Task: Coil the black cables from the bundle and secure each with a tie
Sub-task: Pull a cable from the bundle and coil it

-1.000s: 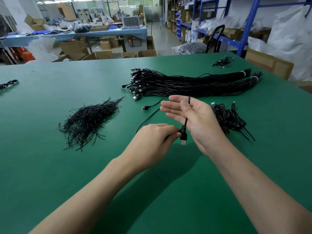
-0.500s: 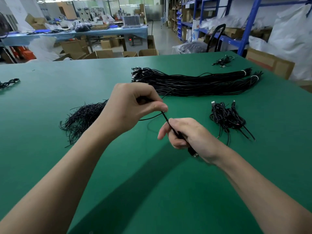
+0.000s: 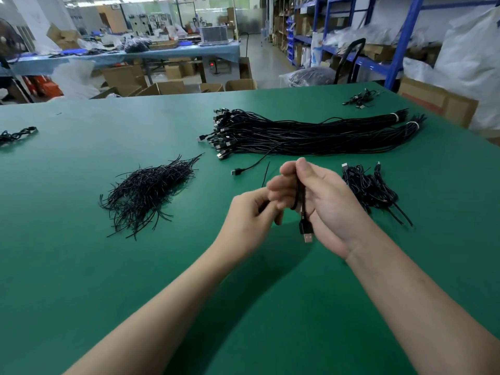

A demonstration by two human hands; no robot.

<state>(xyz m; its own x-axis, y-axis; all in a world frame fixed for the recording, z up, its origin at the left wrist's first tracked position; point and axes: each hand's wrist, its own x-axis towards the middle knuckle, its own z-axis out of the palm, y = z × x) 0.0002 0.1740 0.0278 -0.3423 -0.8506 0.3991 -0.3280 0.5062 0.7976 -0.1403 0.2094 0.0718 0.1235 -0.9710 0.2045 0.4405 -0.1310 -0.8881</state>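
1. One view only, taken from a head-worn wide-angle camera; no second view is given, so no shared area can be stated.
2. The view is aimed forward and down across the green tabletop (image 3: 81,266).
3. Both forearms enter from the bottom edge; the left hand (image 3: 249,220) and right hand (image 3: 324,204) are seen close, near frame centre.
4. The cable bundle (image 3: 311,133) lies farther off, in the upper middle.
5. Beyond the tabletop's far edge, blue shelving (image 3: 400,41) is taken in at right; straight lines bend near the frame edges.
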